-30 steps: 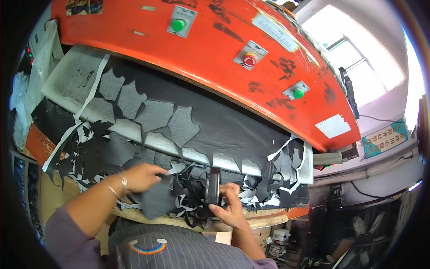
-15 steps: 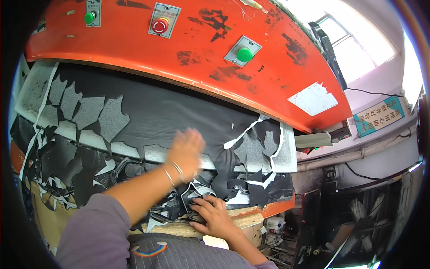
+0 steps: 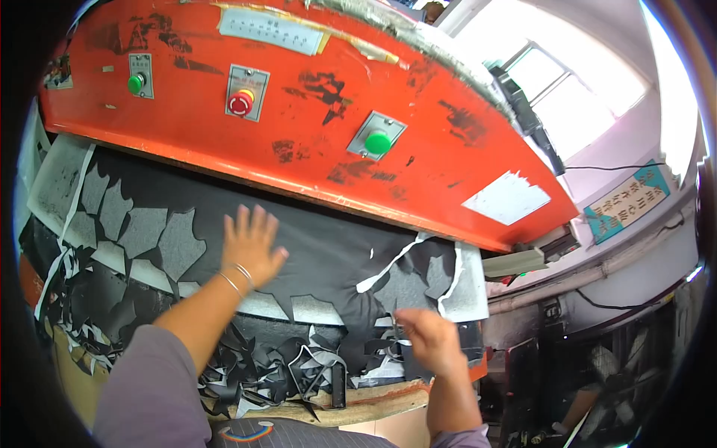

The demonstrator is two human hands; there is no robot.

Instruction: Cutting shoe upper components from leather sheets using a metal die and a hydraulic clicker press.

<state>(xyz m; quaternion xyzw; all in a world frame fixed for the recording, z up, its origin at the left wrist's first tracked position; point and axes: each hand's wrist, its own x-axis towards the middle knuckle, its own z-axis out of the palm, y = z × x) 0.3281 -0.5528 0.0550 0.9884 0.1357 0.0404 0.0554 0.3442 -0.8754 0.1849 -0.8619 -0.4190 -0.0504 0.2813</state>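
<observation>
Black, smooth, flexible sheet material (image 3: 321, 239) lies across a thick, pale slab (image 3: 472, 280), below the front of an orange-red metal machine (image 3: 202, 134). At the far left, a narrow white strip (image 3: 78, 198) runs along the slab. Next to it, grey, many-sided patches (image 3: 146, 231) interrupt the black surface; whether these are openings or separate pieces cannot be determined. The left hand (image 3: 252, 239) is placed over the sheet beside these patches, palm down, fingers spread, its grip released. Nearer the body, a heap of angular black and grey scraps (image 3: 231, 366) lies along the wooden front edge of the bench (image 3: 373, 404). To the right, a torn white strip (image 3: 390, 263) crosses the sheet. Below it, the right hand (image 3: 429, 336) is at the sheet's ragged front edge, fingers curled together; whether its grip grasps anything cannot be told. Judged step: positioning the sheet on the slab. The next move would call for light, even palm pressure, no folds near the ragged edge, and both hands clear of the machine.
</observation>
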